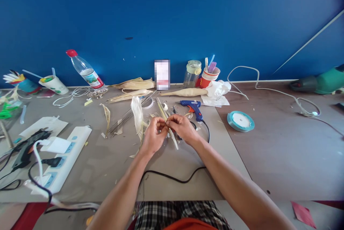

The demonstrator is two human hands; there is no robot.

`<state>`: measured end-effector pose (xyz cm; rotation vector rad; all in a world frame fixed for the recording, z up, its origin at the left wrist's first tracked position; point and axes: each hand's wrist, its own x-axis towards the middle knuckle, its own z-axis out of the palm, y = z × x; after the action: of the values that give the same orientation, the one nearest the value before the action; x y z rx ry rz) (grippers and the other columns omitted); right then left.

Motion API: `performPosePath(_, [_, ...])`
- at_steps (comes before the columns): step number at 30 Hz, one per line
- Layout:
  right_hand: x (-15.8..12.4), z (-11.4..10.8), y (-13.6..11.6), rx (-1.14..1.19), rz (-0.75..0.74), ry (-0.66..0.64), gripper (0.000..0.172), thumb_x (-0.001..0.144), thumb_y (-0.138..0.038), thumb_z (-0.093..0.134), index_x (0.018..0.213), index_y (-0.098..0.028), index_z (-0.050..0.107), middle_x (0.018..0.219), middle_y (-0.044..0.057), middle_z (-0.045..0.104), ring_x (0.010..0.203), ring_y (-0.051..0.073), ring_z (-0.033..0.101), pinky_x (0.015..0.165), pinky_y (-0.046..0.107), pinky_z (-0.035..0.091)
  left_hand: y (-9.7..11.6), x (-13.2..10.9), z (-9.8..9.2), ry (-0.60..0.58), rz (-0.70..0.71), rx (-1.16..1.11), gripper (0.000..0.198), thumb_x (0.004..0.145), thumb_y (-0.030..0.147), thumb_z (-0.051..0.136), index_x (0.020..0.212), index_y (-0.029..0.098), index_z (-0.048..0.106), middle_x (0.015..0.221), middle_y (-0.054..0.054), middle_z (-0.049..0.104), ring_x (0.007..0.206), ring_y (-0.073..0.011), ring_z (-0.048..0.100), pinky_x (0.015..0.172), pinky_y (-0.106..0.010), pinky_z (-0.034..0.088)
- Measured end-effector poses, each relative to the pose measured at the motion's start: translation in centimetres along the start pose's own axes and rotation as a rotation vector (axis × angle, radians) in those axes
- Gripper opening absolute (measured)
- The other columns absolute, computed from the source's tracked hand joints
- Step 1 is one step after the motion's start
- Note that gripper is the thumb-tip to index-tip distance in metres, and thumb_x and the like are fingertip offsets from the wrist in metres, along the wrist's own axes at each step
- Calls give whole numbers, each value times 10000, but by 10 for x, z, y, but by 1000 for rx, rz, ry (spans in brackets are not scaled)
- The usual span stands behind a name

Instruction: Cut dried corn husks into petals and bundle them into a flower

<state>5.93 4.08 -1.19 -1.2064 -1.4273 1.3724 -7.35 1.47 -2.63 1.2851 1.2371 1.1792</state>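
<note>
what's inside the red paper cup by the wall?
The red paper cup holds several upright sticks or tools, white, blue and purple, poking above its rim. Their lower parts and anything deeper are hidden.

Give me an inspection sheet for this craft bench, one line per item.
Surface: grey-brown table, littered with husk scraps.
Job's things: pale dried husk strips pinched between both hands.
Clutter: blue glue gun, teal ribbon spool, tilted plastic bottle, red paper cup.
Grippers: left hand and right hand touching, fingers closed on strips.
Cables: black cord; white power strip.
Surroundings: blue wall.
</note>
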Motion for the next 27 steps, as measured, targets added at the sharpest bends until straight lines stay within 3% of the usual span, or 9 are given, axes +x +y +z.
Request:
performPosePath(12, [-1, 3, -1, 57, 20, 24, 149, 719, -302, 560, 687, -157, 565, 487, -58, 475, 427, 59, 373, 418, 188, 287, 3, -1, 1, -13, 21, -29, 188, 743, 210, 595, 879, 185, 468, 716, 8, 588, 652, -112, 572, 576, -219, 415])
performPosePath(22, [-3, 0, -10, 212, 50, -83, 145, 673, -263, 587, 744, -140, 619, 582, -38, 532, 507, 64, 431, 498, 198, 360, 2, 0, 0, 4, 15, -87, 221, 747, 247, 625, 872, 186, 453, 708, 20, 585, 619, -95, 560, 565, -212, 407])
performPosePath(27, [-3, 0, -9, 217, 69, -74, 174, 653, -258, 591, 769, -141, 648, 613, -26, 567, 520, 67, 436, 519, 205, 375, 3, 0, -1, 13, 6, -102, 237, 735, 259, 636, 863, 193, 447, 695, 31, 577, 603, -92, 556, 571, -219, 414])
